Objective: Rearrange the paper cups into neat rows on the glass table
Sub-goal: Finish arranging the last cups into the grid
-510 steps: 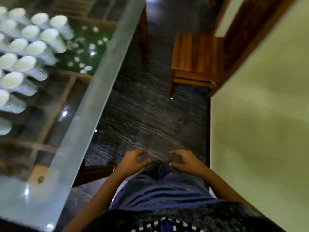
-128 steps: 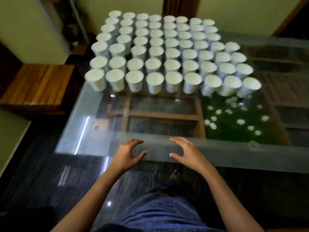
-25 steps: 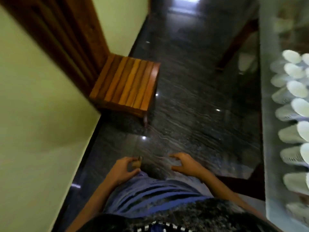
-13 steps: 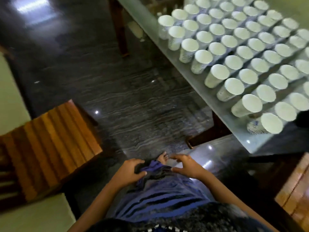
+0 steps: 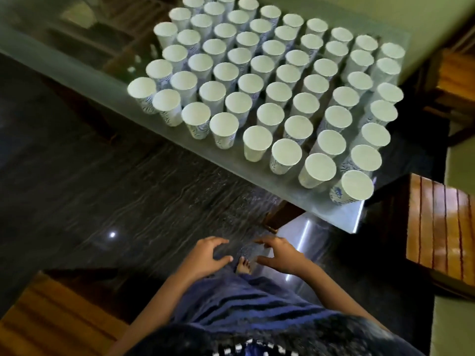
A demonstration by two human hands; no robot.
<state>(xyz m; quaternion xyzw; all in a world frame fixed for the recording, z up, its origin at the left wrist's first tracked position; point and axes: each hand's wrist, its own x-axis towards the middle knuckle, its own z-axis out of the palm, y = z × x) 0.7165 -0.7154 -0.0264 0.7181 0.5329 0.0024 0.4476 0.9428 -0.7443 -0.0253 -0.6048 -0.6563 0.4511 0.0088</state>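
Paper cups [image 5: 278, 93]: white, close-set in slanting rows on the glass table [image 5: 341, 214], filling its near corner
Left hand [image 5: 209, 258]: low in front of the body, fingers loosely curled, holding nothing; well apart from the cups
Right hand [image 5: 280, 255]: likewise loosely curled and empty, short of the table corner
Hazard, corner cup [image 5: 356, 187]: stands nearest the table's corner; a sideways nudge would likely send it over the edge
Hazard, front row: runs near the glass edge; a reaching forearm could sweep several off
Hazard, packing: cups nearly touch, so tipping one would probably topple its neighbours
Hazard, wooden stool [image 5: 442, 235]: just beside the corner; could be bumped when stepping round
Cut off: farthest rows run past the top edge; count unknown
Unclear: blur hides whether the cups stand mouth up or inverted; printed pattern illegible
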